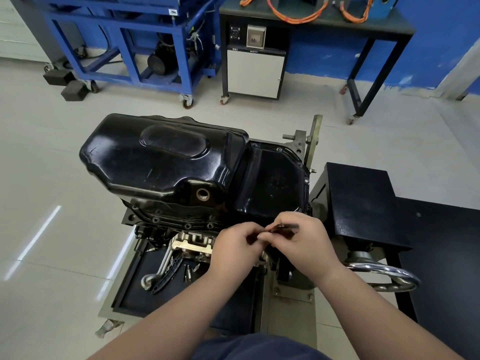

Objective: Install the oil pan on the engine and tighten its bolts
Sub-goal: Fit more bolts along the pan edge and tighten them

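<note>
The shiny black metal oil pan [166, 162] already sits on the grey engine [192, 245]. By its near rim, the left hand [233, 245] and right hand [301, 242] pinch a small dark piece [283, 227], maybe a bolt. Tightening likely remains.

an automotive workshop. an engine [193, 244] sits on a stand with its black oil pan [161, 162] uppermost, over pale floor tiles [52, 157]. behind the engine to the left stands a blue steel frame [124, 48] on casters; behind it to the right, a black tabletop [324, 26] carries orange cables [298, 15] against a blue wall [428, 48].
</note>
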